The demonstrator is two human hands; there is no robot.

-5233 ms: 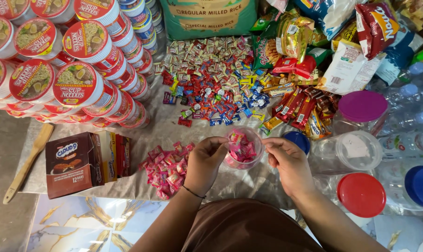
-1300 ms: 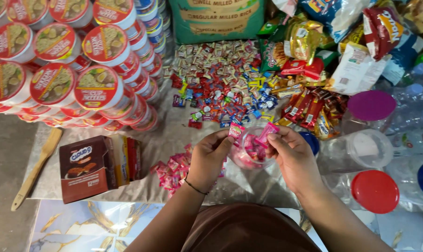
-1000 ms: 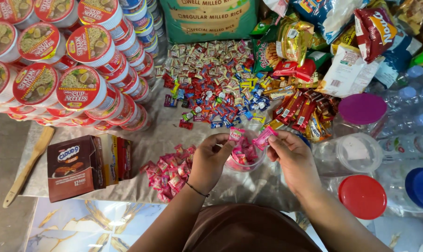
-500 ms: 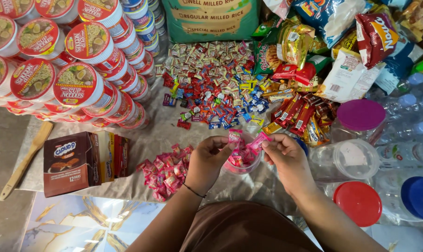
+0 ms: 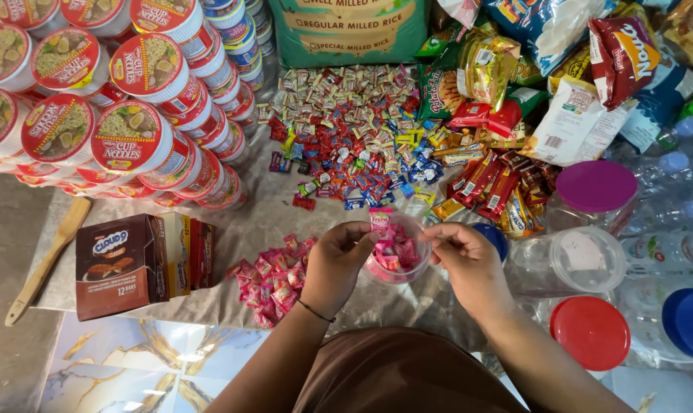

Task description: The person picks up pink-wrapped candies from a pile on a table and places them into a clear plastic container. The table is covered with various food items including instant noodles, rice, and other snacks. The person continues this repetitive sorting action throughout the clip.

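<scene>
A small clear plastic jar [image 5: 398, 260] partly filled with pink wrapped candies stands between my hands. My left hand [image 5: 336, 261] pinches one pink wrapped candy [image 5: 380, 219] upright over the jar's rim. My right hand [image 5: 469, 265] rests at the jar's right side, thumb and forefinger curled at the rim; nothing shows between those fingers. A loose heap of the same pink candies [image 5: 273, 278] lies on the grey cloth just left of my left hand.
Stacked cup-noodle tubs [image 5: 124, 138] fill the far left. Mixed wrapped candies [image 5: 354, 145] spread behind the jar. Snack bags [image 5: 591, 84], clear jars with purple, red and blue lids [image 5: 591, 333] at right. Brown snack boxes [image 5: 120, 264] and a wooden spoon [image 5: 44, 264] lie at left.
My right hand let go of the pink candy it held up and settled at the jar's rim. My left hand now holds a single pink candy above the jar.
</scene>
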